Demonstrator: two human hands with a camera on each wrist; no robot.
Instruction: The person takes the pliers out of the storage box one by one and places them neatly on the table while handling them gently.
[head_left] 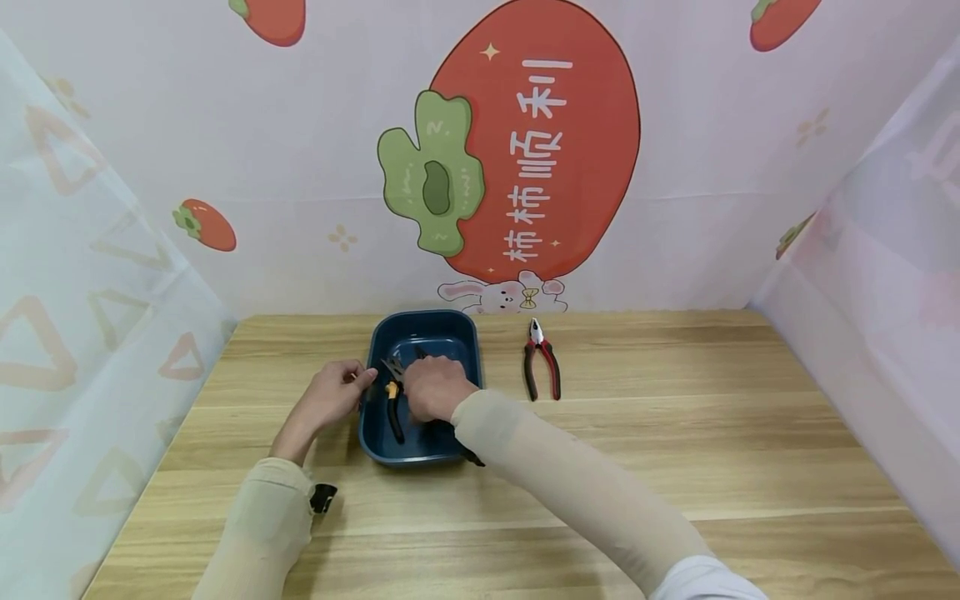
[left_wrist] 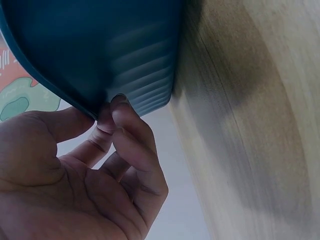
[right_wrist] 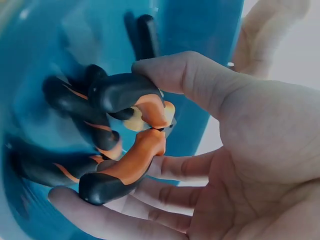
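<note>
A dark blue plastic bin stands on the wooden table. At its left rim my left hand pinches the edge between thumb and fingers; the left wrist view shows this hand against the ribbed bin wall. My right hand reaches down inside the bin. In the right wrist view, the thumb and fingers of that hand hold the black-and-orange handles of pliers. Other black-and-orange handled pliers lie beside them, partly hidden. Pliers with a black-and-yellow handle lie at the bin's left side.
Pliers with red-and-black handles lie on the table to the right of the bin, jaws toward the back. A printed cloth backdrop rises behind the table, with cloth sides left and right.
</note>
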